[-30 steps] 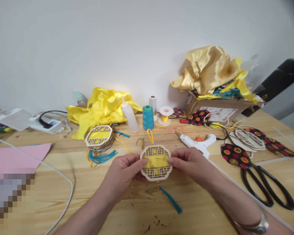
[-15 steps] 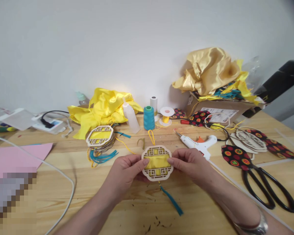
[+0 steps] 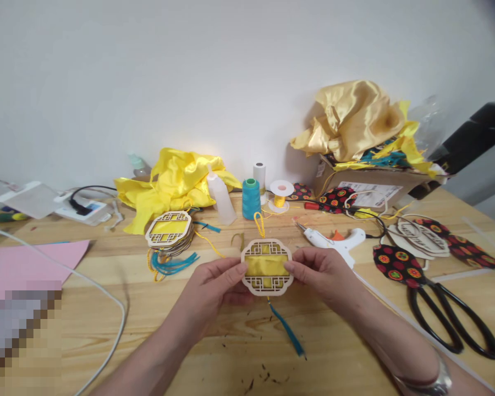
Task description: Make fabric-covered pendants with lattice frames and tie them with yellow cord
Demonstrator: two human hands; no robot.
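Note:
A pale wooden fretwork ornament [image 3: 266, 266] with yellow fabric inside is held between my two hands, above the table. My left hand [image 3: 220, 281] pinches its left edge, thumb on the front face. At the right edge, my right hand [image 3: 319, 275] grips it the same way. A yellow cord loop [image 3: 259, 224] rises from its top, and a teal tassel [image 3: 286, 329] hangs from the bottom. To the left lies a stack of similar ornaments [image 3: 170, 228] with teal tassels beside it.
Scissors [image 3: 435, 308] and a white glue gun [image 3: 340, 242] lie to the right. Behind stand a teal thread cone [image 3: 251, 199], a plastic bottle [image 3: 221, 201] and yellow satin [image 3: 169, 181]. A cardboard box [image 3: 363, 190] holds fabric. A white cable [image 3: 119, 308] curves at left.
Both hands have raised the ornament slightly and shifted it a little to the right. Its top edge looks tipped a bit differently, and the tassel has swung slightly left at its end.

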